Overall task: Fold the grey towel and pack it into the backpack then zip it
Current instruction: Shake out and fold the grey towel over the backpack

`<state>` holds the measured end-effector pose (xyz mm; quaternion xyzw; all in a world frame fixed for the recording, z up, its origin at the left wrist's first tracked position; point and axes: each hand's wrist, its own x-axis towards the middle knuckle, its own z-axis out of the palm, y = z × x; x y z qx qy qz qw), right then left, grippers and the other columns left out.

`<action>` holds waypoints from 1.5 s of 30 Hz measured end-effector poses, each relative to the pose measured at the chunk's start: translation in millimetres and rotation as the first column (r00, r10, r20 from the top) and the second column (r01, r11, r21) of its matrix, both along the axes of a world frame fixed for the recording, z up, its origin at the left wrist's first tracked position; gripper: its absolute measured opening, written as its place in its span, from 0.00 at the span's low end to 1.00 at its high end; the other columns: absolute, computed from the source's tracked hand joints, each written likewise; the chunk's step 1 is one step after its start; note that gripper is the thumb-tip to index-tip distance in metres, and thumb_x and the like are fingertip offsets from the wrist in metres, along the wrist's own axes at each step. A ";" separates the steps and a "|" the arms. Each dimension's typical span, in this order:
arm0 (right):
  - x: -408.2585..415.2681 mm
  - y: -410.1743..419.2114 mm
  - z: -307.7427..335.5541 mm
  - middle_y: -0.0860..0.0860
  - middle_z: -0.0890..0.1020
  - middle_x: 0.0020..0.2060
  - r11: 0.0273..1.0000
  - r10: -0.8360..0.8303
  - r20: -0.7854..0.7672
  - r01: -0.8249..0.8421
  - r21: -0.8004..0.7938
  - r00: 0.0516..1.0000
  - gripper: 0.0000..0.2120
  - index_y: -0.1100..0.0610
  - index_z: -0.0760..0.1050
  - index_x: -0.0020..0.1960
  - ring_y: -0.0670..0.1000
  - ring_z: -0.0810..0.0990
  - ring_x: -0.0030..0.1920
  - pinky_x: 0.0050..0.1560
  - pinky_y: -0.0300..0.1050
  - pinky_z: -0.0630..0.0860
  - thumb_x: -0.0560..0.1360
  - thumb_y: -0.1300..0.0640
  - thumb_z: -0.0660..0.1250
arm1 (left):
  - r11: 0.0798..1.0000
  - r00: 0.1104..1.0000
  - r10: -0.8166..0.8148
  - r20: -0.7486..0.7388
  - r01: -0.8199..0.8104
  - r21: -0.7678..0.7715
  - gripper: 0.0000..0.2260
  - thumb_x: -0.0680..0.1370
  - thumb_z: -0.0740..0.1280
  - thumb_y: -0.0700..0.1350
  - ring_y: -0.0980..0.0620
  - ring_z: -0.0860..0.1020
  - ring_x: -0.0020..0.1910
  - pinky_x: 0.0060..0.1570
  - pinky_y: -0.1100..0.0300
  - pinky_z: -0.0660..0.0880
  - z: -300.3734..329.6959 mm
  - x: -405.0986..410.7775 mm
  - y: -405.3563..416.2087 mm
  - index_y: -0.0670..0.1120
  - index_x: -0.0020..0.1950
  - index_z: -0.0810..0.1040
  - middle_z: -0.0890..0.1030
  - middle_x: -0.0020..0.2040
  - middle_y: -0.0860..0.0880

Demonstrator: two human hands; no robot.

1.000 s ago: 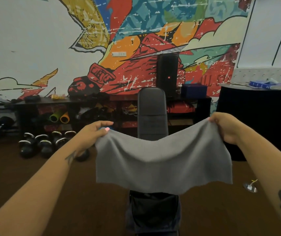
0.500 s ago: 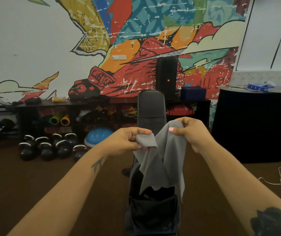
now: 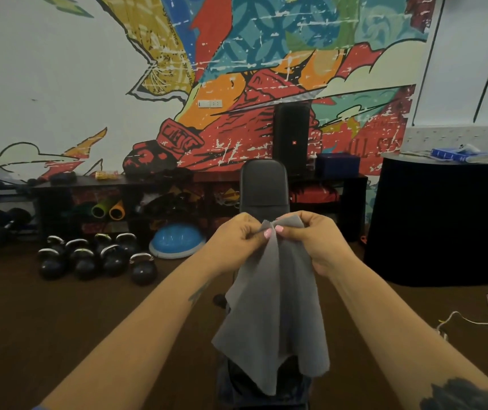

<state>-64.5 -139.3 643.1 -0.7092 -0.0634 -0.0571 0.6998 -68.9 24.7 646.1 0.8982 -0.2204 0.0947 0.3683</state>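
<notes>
At centre frame the grey towel [image 3: 272,315] is held doubled over, its top corners brought together; only the first fold is judged made, with further folding, packing and zipping left. The left hand [image 3: 233,244] is pinched shut on the towel's corner, arm extended forward. The right hand [image 3: 313,241] is likewise pinched on it. The backpack [image 3: 263,386] is seen below, at bottom centre, apparently open.

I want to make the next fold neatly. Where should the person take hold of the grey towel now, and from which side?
The grey towel hangs doubled from its top corners, pinched together between the left hand and the right hand. Probably best: keep one hand on top and bring the other from below to the loose bottom edge, because it hangs free and uneven above the backpack.
</notes>
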 end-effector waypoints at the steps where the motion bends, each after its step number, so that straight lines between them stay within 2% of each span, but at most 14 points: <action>1: -2.8 0.2 0.2 0.52 0.84 0.41 0.999 0.022 -0.009 -0.022 0.029 1.000 0.04 0.56 0.82 0.43 0.50 0.82 0.45 0.43 0.42 0.80 0.71 0.64 0.71 | 0.999 0.999 -0.004 -0.039 0.002 -0.046 0.11 0.79 0.60 0.52 0.54 0.74 0.45 0.44 0.63 0.70 0.2 -1.3 -1.2 0.54 0.39 0.77 0.74 0.42 0.55; 3: -6.3 0.5 -1.1 0.51 0.85 0.43 0.999 0.033 -0.019 -0.032 0.036 0.999 0.04 0.55 0.81 0.46 0.49 0.83 0.45 0.40 0.39 0.80 0.73 0.62 0.69 | 0.991 0.997 -0.016 -0.074 0.006 -0.133 0.10 0.79 0.60 0.52 0.56 0.76 0.42 0.42 0.64 0.70 0.4 -4.0 -3.8 0.57 0.39 0.75 0.78 0.40 0.56; 6: -7.7 1.5 -4.6 0.53 0.85 0.45 0.999 -0.028 -0.027 0.028 -0.016 0.999 0.05 0.56 0.80 0.48 0.52 0.83 0.50 0.51 0.48 0.80 0.72 0.59 0.71 | 0.993 0.999 0.028 0.016 -0.026 -0.114 0.10 0.78 0.63 0.52 0.59 0.72 0.35 0.36 0.66 0.68 1.8 -5.4 -8.6 0.55 0.36 0.72 0.75 0.34 0.55; 9: -11.0 2.8 -4.1 0.55 0.84 0.45 0.998 -0.058 -0.037 0.057 -0.038 0.998 0.07 0.59 0.80 0.48 0.53 0.82 0.49 0.50 0.48 0.80 0.71 0.57 0.72 | 0.992 0.995 0.071 0.067 -0.064 -0.112 0.09 0.75 0.67 0.53 0.61 0.71 0.33 0.30 0.73 0.68 4.0 -6.6 -13.2 0.56 0.36 0.72 0.74 0.33 0.58; 12: -15.1 3.3 -2.7 0.55 0.85 0.45 1.000 -0.027 -0.030 0.027 -0.009 0.999 0.05 0.58 0.82 0.47 0.52 0.82 0.49 0.47 0.43 0.81 0.72 0.59 0.71 | 0.981 0.990 0.127 0.055 -0.118 -0.153 0.07 0.72 0.70 0.53 0.61 0.74 0.36 0.32 0.73 0.69 4.0 -6.2 -15.9 0.52 0.42 0.75 0.76 0.36 0.59; 16: -19.2 2.3 -1.3 0.50 0.84 0.43 1.000 -0.012 0.008 0.012 -0.005 1.000 0.06 0.53 0.81 0.43 0.48 0.81 0.49 0.45 0.38 0.78 0.76 0.59 0.67 | 0.975 0.981 0.187 0.061 -0.177 -0.138 0.11 0.71 0.72 0.54 0.60 0.70 0.32 0.32 0.71 0.64 5.3 -6.8 -18.5 0.49 0.43 0.75 0.72 0.33 0.58; 19: -22.4 1.4 -0.6 0.50 0.84 0.45 1.000 0.006 0.019 -0.006 -0.025 1.000 0.08 0.50 0.80 0.44 0.49 0.81 0.51 0.49 0.40 0.79 0.77 0.58 0.64 | 0.971 0.977 0.198 0.075 -0.185 -0.150 0.13 0.70 0.72 0.55 0.60 0.70 0.31 0.32 0.71 0.63 5.3 -7.3 -18.3 0.49 0.44 0.75 0.71 0.32 0.57; 24: -24.3 -2.2 -1.3 0.52 0.84 0.47 0.996 0.036 0.048 -0.033 -0.078 0.998 0.08 0.52 0.81 0.46 0.50 0.81 0.53 0.55 0.46 0.79 0.78 0.58 0.63 | 0.976 0.982 0.179 0.052 -0.171 -0.138 0.14 0.70 0.72 0.56 0.59 0.72 0.30 0.33 0.69 0.67 5.4 -6.7 -16.3 0.51 0.48 0.76 0.73 0.30 0.56; 27: -23.9 -3.1 -2.1 0.51 0.84 0.47 0.994 0.028 0.066 -0.021 -0.105 0.997 0.08 0.52 0.81 0.48 0.50 0.81 0.53 0.53 0.43 0.79 0.78 0.57 0.62 | 0.982 0.983 0.173 0.052 -0.168 -0.089 0.13 0.71 0.72 0.55 0.59 0.72 0.30 0.33 0.70 0.67 7.2 -5.7 -17.3 0.50 0.50 0.78 0.74 0.30 0.56; 32: -24.5 -6.3 -2.9 0.52 0.85 0.46 0.990 0.072 0.069 -0.063 -0.123 0.995 0.10 0.54 0.82 0.45 0.49 0.82 0.52 0.53 0.43 0.78 0.78 0.53 0.63 | 0.985 0.984 0.165 0.062 -0.162 -0.054 0.11 0.72 0.71 0.53 0.59 0.72 0.29 0.32 0.70 0.66 7.6 -2.6 -16.7 0.49 0.49 0.79 0.73 0.29 0.56; 35: -25.1 -6.7 -2.1 0.50 0.85 0.45 0.988 0.093 0.114 -0.077 -0.133 0.989 0.08 0.56 0.82 0.49 0.44 0.83 0.49 0.44 0.32 0.78 0.74 0.54 0.68 | 0.988 0.985 0.155 0.082 -0.152 -0.041 0.11 0.73 0.70 0.53 0.59 0.73 0.31 0.33 0.69 0.68 6.6 -2.1 -16.6 0.49 0.52 0.79 0.76 0.31 0.54; 37: -23.2 -6.6 -0.8 0.50 0.85 0.43 0.988 0.061 0.134 -0.041 -0.149 0.989 0.05 0.56 0.82 0.47 0.43 0.83 0.47 0.40 0.30 0.77 0.74 0.56 0.68 | 0.987 0.986 0.143 0.082 -0.136 -0.084 0.14 0.72 0.70 0.53 0.58 0.74 0.31 0.34 0.67 0.70 4.3 -3.5 -18.2 0.49 0.53 0.76 0.76 0.31 0.53; 41: -14.0 -9.3 6.5 0.51 0.84 0.42 0.996 0.007 0.104 0.002 -0.088 0.995 0.06 0.54 0.80 0.44 0.48 0.82 0.47 0.47 0.40 0.78 0.77 0.58 0.66 | 0.981 0.986 0.151 0.068 -0.141 -0.136 0.20 0.68 0.74 0.55 0.59 0.74 0.33 0.34 0.66 0.69 -6.9 -5.0 -17.8 0.51 0.52 0.69 0.76 0.34 0.54; 45: -2.1 -24.1 16.9 0.52 0.83 0.43 0.997 -0.077 0.057 0.077 -0.007 0.995 0.07 0.52 0.79 0.42 0.53 0.80 0.49 0.50 0.48 0.78 0.78 0.57 0.64 | 0.984 0.984 0.178 0.025 -0.178 -0.029 0.19 0.67 0.74 0.56 0.60 0.72 0.36 0.33 0.66 0.66 -26.9 -0.9 -2.0 0.52 0.48 0.69 0.73 0.37 0.57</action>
